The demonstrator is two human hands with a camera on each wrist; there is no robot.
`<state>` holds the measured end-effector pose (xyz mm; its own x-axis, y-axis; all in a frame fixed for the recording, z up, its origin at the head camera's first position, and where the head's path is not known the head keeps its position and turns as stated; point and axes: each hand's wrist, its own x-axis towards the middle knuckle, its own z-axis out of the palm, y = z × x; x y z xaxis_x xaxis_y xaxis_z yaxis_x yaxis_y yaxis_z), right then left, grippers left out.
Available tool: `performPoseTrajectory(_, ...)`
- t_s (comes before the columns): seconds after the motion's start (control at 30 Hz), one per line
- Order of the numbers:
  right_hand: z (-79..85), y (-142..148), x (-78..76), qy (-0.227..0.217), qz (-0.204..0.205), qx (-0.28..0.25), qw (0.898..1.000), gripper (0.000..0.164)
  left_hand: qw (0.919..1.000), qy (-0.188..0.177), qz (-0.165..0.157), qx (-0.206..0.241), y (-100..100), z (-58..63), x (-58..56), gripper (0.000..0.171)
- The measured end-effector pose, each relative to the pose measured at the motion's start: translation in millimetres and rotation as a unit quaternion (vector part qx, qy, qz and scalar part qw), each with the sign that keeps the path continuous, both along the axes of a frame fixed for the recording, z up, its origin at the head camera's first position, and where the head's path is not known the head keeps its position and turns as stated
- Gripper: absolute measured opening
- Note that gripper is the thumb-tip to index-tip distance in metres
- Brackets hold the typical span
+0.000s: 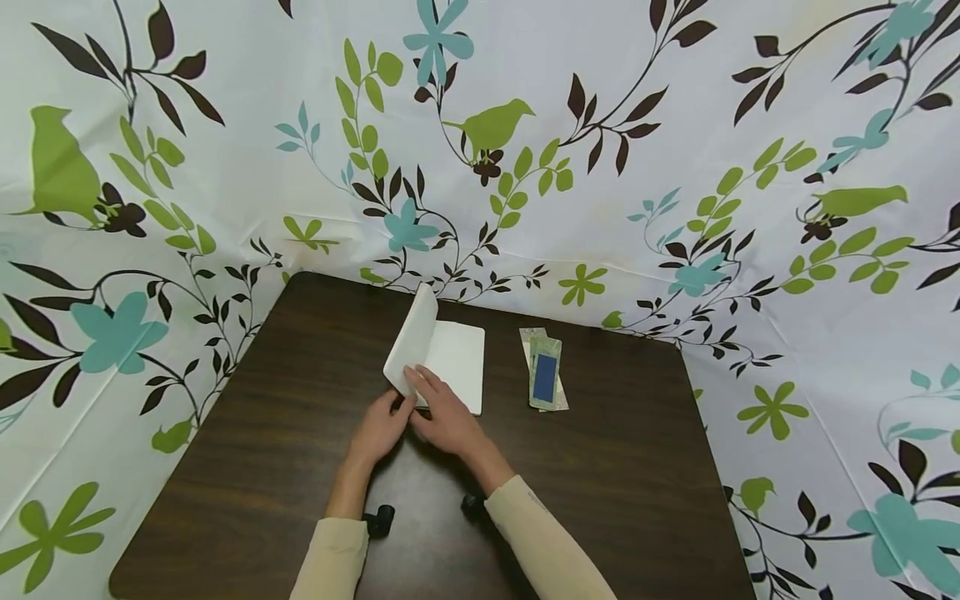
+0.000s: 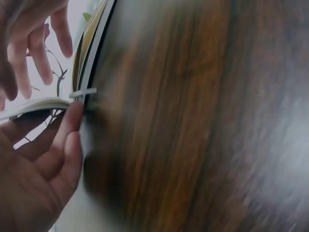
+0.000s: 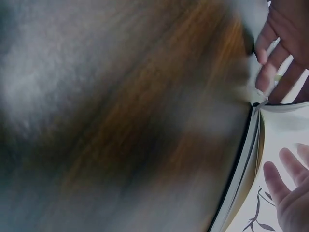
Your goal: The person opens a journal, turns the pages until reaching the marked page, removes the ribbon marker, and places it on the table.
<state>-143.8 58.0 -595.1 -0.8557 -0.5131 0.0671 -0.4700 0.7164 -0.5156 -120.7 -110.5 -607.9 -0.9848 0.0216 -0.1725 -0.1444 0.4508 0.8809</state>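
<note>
A notebook [image 1: 463, 358] with white pages lies on the dark table, its left part raised at a steep angle. My left hand [image 1: 381, 429] is at the near lower edge of that raised part. In the left wrist view, my left hand's fingers [image 2: 72, 113] touch the dark outer cover close to the spine. A small white strip [image 2: 83, 92] crosses the spine's end just above the fingertip. My right hand [image 1: 450, 417] reaches over the open pages, with its extended fingers against the inner face of the raised part in the head view.
Flat green patterned rectangular pieces [image 1: 545, 375], the top one with a blue panel, lie stacked to the right of the notebook. Brown wood grain covers the table [image 1: 615, 467]. A leaf-and-bird patterned cloth [image 1: 495, 208] hangs behind and beside it.
</note>
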Motion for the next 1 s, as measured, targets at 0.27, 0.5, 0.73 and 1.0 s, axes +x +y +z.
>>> performPoseTrajectory(0.27, 0.3, 5, -1.6, 0.018, 0.023, 0.029, 0.999, 0.062, 0.9941, 0.057, 0.091, 0.015, 4, -3.5, -3.3, 0.053)
performPoseTrajectory(0.5, -3.8, 35, -15.1, 0.027, -0.019, 0.130, 0.991, 0.055, 0.9937, 0.042, 0.103, 0.017, 3, -4.6, -2.7, 0.056)
performPoseTrajectory(0.73, -4.3, 62, -24.3, -0.008, -0.044, 0.147, 0.988, 0.062, 0.9938, 0.038, 0.101, 0.026, 1, -6.1, -1.2, 0.057)
performPoseTrajectory(1.0, -3.9, 69, -21.3, -0.020, -0.040, 0.136, 0.990, 0.062, 0.9944, 0.034, 0.094, 0.034, -4, -8.9, -0.1, 0.058)
